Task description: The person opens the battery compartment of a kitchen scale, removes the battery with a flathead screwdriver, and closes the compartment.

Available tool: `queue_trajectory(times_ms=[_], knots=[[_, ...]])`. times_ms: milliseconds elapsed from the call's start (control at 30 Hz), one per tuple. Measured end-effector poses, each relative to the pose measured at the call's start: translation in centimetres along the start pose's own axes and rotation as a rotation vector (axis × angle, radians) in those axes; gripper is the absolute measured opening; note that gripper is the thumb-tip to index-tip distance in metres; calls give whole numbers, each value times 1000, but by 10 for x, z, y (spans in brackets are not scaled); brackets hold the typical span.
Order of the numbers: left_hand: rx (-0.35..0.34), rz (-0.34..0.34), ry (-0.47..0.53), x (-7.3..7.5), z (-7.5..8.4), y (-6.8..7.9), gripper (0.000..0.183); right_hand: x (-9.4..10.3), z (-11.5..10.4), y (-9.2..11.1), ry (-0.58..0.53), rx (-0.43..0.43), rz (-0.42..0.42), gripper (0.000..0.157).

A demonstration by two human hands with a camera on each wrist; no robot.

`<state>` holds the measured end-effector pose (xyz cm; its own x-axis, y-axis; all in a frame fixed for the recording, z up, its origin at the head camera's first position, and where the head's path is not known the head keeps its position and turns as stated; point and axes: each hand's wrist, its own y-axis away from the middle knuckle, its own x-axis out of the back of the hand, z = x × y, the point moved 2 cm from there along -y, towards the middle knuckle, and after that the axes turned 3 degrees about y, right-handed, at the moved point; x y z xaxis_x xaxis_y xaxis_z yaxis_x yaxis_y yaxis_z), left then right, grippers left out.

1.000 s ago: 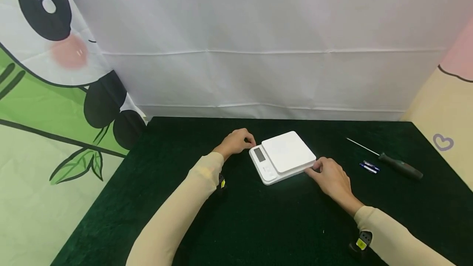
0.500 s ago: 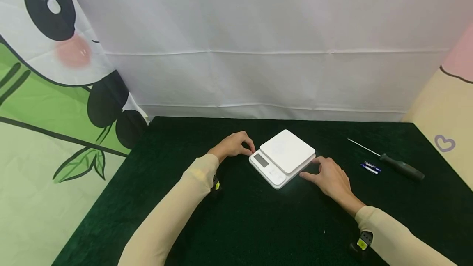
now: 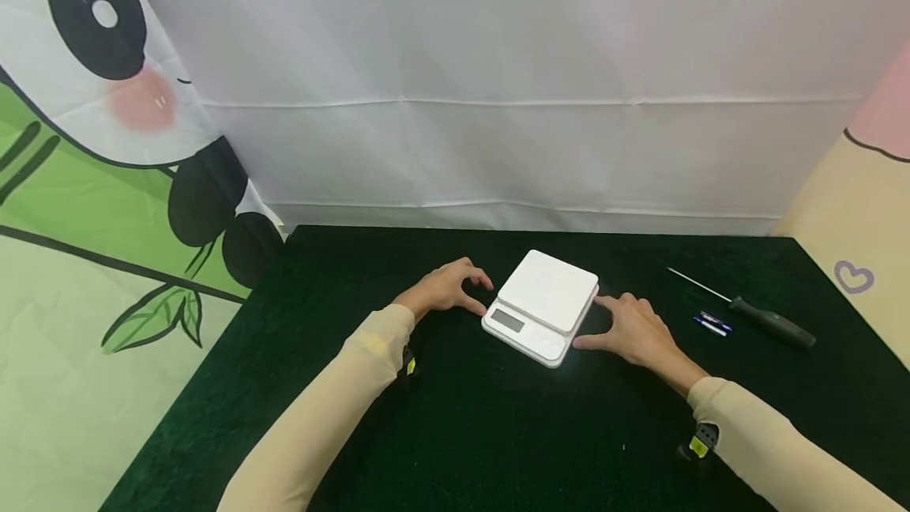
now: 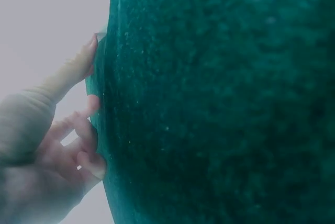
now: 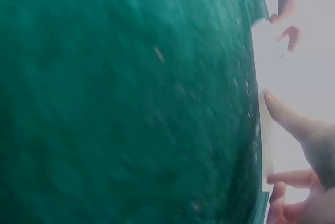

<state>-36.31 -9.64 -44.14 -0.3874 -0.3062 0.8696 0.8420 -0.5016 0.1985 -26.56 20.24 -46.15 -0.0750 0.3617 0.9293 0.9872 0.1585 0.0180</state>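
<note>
A white kitchen scale (image 3: 549, 289) with a square weighing plate and a small grey display lies flat on the dark green cloth, turned at an angle. At its left corner is my left hand (image 3: 442, 285), thumb tip at the edge and fingers bent in a loose arc. My right hand (image 3: 635, 330) is at the scale's right side, with thumb and forefinger spread apart against that edge. The right wrist view shows the right thumb (image 5: 293, 119) against the scale's pale side. In the left wrist view the left hand (image 4: 52, 145) appears beside the cloth, with the scale mostly hidden.
Right of the scale lie two small blue-and-white batteries (image 3: 712, 324). Beyond them is a screwdriver (image 3: 771, 322) with a dark handle, its shaft pointing to the back left. A white curtain (image 3: 498, 156) hangs behind the table (image 3: 498, 441).
The scale has turned on the cloth so that its display end now faces more toward me. The left fingers have spread apart, and the right thumb has shifted slightly left along the edge.
</note>
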Motion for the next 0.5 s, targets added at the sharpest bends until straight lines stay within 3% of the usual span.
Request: queue_trajectory(times_ms=[267,500], knots=[[16,-9,-62,-6,5,5,75,7,8,-19,51,83,-82,103],[45,-35,-73,-12,10,8,91,15,16,-33,48,165,-141,102]])
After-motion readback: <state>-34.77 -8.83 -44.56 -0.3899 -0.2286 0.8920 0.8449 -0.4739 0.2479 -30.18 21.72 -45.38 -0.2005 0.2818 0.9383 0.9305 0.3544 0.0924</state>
